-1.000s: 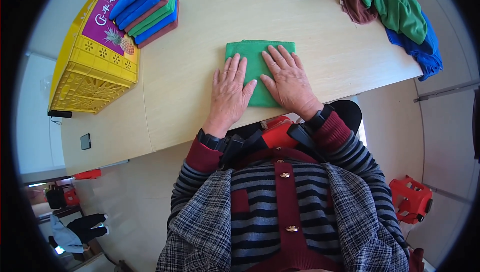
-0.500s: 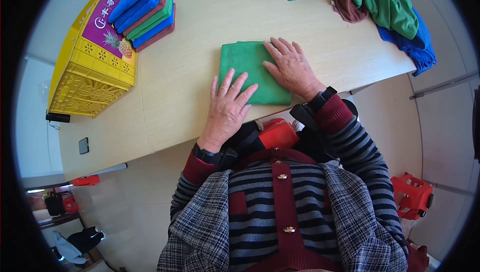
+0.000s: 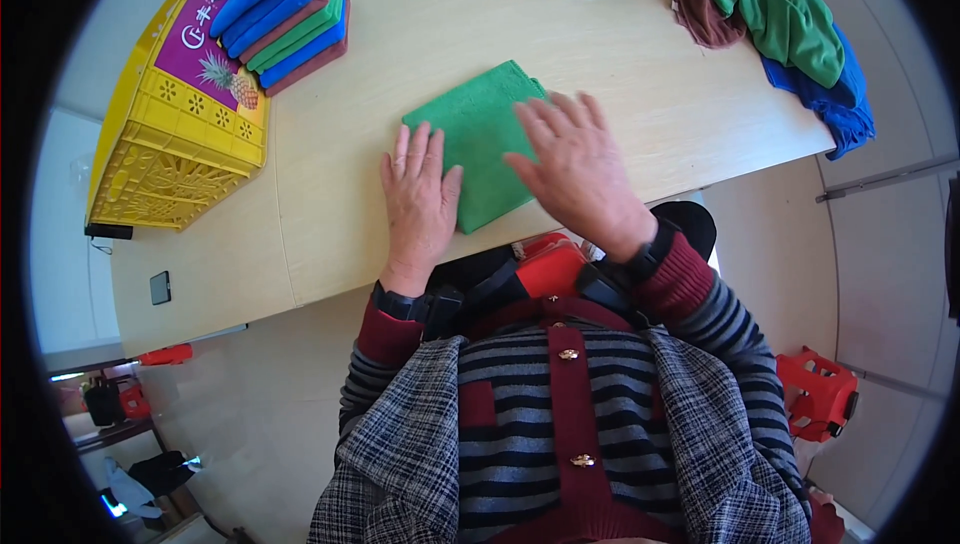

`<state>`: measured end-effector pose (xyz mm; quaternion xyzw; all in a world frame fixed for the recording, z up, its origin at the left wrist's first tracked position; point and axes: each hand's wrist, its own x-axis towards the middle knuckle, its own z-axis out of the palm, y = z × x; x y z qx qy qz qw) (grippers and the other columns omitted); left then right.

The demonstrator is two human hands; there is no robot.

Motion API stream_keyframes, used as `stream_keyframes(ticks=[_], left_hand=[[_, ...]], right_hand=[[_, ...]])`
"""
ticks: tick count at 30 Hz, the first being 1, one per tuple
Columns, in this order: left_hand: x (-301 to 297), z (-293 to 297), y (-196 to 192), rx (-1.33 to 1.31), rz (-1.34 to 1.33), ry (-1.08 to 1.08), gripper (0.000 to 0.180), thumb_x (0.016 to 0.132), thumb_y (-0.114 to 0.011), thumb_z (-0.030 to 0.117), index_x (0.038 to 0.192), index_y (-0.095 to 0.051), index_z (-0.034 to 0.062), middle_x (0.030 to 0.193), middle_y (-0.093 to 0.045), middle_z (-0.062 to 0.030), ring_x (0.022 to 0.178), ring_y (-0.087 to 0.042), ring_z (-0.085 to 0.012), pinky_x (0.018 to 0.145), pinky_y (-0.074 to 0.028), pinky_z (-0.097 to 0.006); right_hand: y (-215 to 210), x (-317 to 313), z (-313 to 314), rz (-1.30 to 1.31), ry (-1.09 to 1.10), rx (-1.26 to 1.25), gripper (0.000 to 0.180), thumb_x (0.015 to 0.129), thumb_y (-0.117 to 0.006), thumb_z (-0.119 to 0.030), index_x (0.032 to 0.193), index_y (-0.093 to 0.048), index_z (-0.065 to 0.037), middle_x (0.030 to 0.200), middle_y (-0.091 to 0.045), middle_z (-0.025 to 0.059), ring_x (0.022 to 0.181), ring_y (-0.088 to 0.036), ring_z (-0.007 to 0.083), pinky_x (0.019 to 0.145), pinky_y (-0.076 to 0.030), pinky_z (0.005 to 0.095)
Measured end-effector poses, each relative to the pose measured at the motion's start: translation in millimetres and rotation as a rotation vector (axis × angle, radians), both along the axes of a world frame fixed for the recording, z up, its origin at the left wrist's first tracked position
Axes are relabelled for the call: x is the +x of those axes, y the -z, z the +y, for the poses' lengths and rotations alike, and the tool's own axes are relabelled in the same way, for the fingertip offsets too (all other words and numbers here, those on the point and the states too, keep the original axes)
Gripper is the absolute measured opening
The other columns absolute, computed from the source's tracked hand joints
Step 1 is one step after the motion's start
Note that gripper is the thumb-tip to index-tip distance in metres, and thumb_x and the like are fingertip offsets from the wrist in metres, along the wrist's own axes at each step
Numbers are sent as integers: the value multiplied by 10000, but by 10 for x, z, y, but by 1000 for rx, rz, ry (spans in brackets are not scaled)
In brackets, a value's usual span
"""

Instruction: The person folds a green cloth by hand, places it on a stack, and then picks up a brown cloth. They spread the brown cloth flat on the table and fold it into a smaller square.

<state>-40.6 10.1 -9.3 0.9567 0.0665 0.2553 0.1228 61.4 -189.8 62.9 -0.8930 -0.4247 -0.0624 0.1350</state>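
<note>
L hand (image 3: 420, 206) flat, fingers spread, on L edge of square folded green fabric cloth (image 3: 480, 159) near front of pale wood-look tabletop (image 3: 345, 184); R hand (image 3: 580, 169) blurred over its R side, fingers extended, ungripping, contact unclear. Folding looks done here. Beyond L: yellow plastic crate (image 3: 185, 144), neat blue/brown/green folded fabric stack (image 3: 295, 19) beside it. Far R: multicolour fabric heap (image 3: 790, 24), unfolded yet.

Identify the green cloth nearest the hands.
The folded green cloth lying by itself at the left hand; others sit in the folded stack or loose heap.
</note>
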Motion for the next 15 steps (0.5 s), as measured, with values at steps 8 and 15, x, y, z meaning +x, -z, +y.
stream_keyframes(ticks=[8,15], left_hand=[[53,-102,109,36,170,-38,585,1041,-541,308,1544,-404,42,1645,-330,-126,1532,-271,-352,1221,-205,-609],[15,-101,27,56,265,-37,605,1045,-528,331,1562,-383,52,1660,-306,-123,1543,-248,-345,1221,-200,-618]], right_hand=[[546,89,663,77,-242,184,677,1045,-468,-512,1498,-474,-9,1570,-458,178,1491,-376,346,1238,-256,506],[658,306,439,-37,-128,127,685,1045,-455,-517,1510,-463,-14,1596,-429,161,1509,-346,333,1240,-249,497]])
